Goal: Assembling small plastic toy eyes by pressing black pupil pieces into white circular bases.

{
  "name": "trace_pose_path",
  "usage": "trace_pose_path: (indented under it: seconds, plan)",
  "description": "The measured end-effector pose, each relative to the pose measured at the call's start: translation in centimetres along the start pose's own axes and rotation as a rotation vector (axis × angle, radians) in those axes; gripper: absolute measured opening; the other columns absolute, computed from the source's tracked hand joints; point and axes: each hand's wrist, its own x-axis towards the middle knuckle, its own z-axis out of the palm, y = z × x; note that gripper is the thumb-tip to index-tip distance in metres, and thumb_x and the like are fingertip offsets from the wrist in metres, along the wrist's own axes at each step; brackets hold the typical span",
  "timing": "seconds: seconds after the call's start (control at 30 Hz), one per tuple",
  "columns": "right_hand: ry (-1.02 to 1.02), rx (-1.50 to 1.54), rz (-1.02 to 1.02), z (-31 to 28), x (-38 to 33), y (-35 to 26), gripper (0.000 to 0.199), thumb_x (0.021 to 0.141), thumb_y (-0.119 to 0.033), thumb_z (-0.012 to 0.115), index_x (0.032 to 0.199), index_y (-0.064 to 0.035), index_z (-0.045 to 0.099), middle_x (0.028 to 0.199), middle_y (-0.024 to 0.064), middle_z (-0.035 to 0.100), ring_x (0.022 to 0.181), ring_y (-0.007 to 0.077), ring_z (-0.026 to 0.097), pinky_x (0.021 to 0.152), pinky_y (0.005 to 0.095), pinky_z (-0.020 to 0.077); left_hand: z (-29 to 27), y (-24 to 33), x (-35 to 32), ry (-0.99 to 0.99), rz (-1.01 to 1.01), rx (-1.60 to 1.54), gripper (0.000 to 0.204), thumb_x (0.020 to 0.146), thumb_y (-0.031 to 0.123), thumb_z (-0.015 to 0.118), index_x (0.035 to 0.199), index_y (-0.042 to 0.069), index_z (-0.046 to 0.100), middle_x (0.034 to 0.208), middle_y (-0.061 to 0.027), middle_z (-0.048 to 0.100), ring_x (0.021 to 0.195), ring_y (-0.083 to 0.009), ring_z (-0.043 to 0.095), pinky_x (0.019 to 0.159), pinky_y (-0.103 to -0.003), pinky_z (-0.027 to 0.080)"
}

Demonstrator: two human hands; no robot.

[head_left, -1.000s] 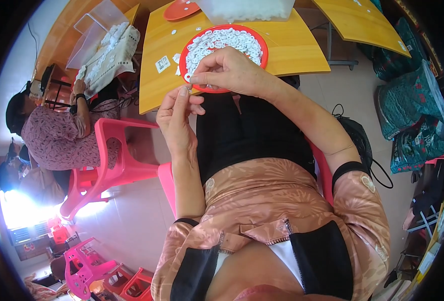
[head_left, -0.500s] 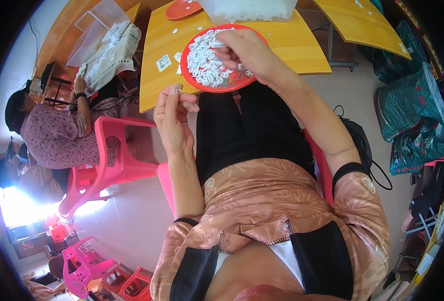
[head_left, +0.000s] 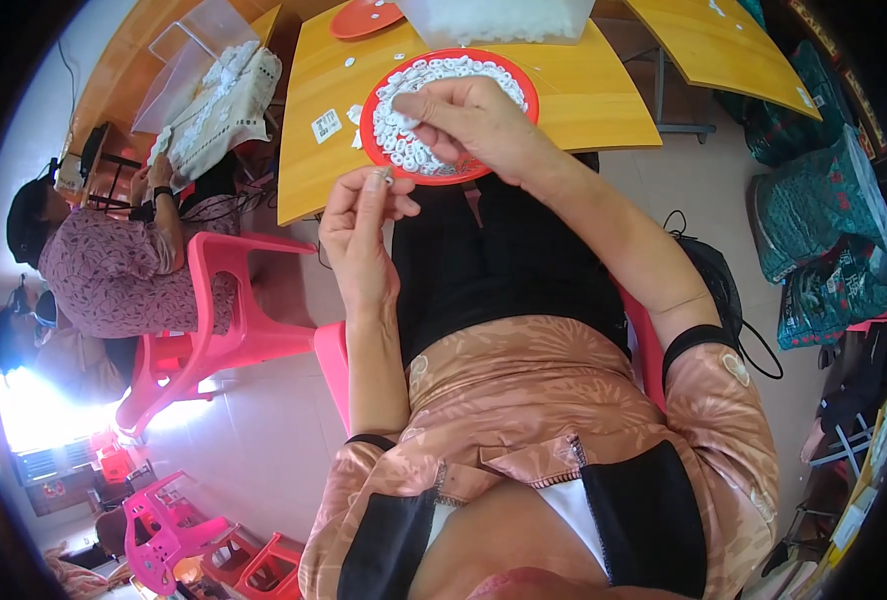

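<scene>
A round red tray (head_left: 534, 101) full of small white oval pieces (head_left: 409, 152) sits at the near edge of the yellow table. Small metal parts (head_left: 471, 166) lie at its near right side. Over the tray, my right hand (head_left: 468, 120) pinches a small white piece (head_left: 403, 112) between thumb and fingertips. Just off the tray's near left rim, my left hand (head_left: 363, 215) is closed, thumb against forefinger, on a tiny metal-looking part (head_left: 387, 176) too small to name. The two hands are close together but apart.
A translucent bin (head_left: 498, 20) of white pieces stands behind the tray, beside an orange-red plate (head_left: 363, 17). A white label (head_left: 325, 125) lies on the yellow table (head_left: 308, 185). At left a co-worker (head_left: 113, 260) sits near a pink chair (head_left: 213, 320). Green sacks (head_left: 813, 220) are at right.
My right hand has moved left over the tray with the white piece. My left hand has shifted slightly right, closer to the tray and to my right hand.
</scene>
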Motion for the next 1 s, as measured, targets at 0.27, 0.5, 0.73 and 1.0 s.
trace_pose_path:
  seconds: [0.27,0.5,0.73,1.0]
  plan:
    - [-0.162,-0.056,-0.015,2.2,-1.5,-1.4,0.029,0.104,-0.023,0.065,0.091,0.0012,0.073,0.069,0.0002,0.063,0.057,0.004,0.052,0.053,0.0213,0.0411,0.2,1.1,-0.4,-0.073,0.117,0.051,0.018,0.107,0.017,0.06,0.109,0.0,0.065,0.099,-0.0103,0.072,0.081,-0.014,0.065,0.075,-0.026,0.047]
    - [-0.222,-0.085,-0.009,1.8,-1.8,-2.4,0.023,0.104,-0.018,0.064,0.104,0.0022,0.075,0.074,-0.0001,0.066,0.061,0.004,0.055,0.057,0.0199,0.0447,0.0,1.7,0.1,-0.036,0.117,0.062,0.018,0.106,0.018,0.06,0.108,0.0,0.064,0.093,-0.0098,0.07,0.08,-0.0147,0.064,0.076,-0.027,0.05]
    - [-0.161,-0.074,0.076,1.7,-1.7,-4.0,0.022,0.102,-0.02,0.068,0.109,0.0001,0.075,0.075,-0.0009,0.066,0.059,0.0036,0.056,0.052,0.0186,0.0419,0.6,2.2,0.2,0.018,0.129,0.052,0.015,0.106,0.015,0.061,0.106,0.0,0.064,0.093,-0.0099,0.07,0.078,-0.0147,0.064,0.076,-0.027,0.051]
    - [-0.186,0.113,0.157,1.5,-1.8,-3.8,0.026,0.099,-0.022,0.072,0.109,0.0014,0.075,0.075,0.0006,0.066,0.056,0.0038,0.054,0.049,0.0187,0.0397,1.3,2.2,-0.1,0.053,0.173,0.167,0.014,0.105,0.012,0.061,0.101,-0.001,0.065,0.088,-0.0066,0.068,0.076,-0.0127,0.062,0.076,-0.026,0.05]
